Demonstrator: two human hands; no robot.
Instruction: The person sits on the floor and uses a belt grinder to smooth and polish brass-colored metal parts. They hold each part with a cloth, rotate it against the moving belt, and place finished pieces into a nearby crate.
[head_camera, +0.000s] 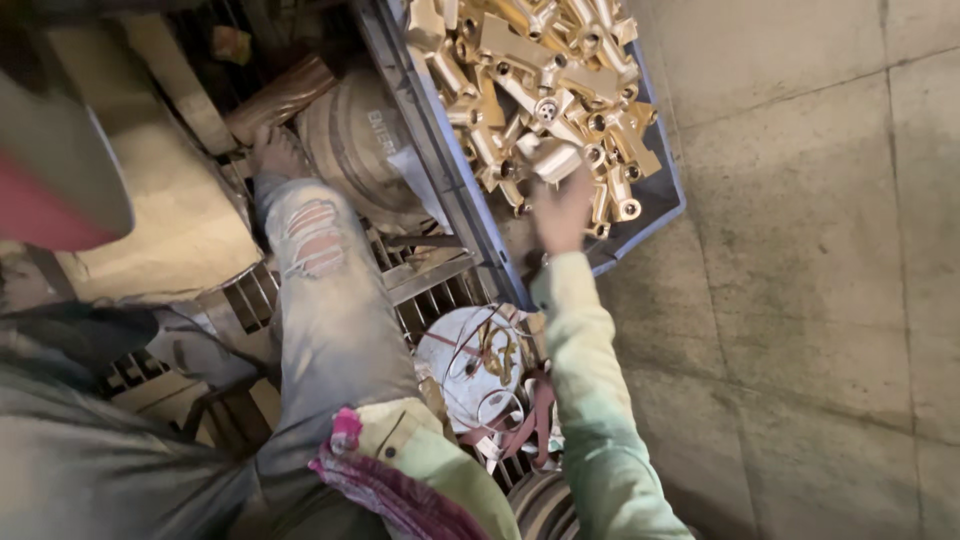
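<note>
Reaching over the near rim of the blue crate (672, 205), the right hand (562, 212) has its fingers closed on a brass fitting (553, 158), bare concrete floor (800, 280) open alongside.

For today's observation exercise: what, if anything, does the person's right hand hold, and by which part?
The right hand reaches into the blue crate and grips a pale metal fitting by its lower end. The left hand is out of view.
</note>
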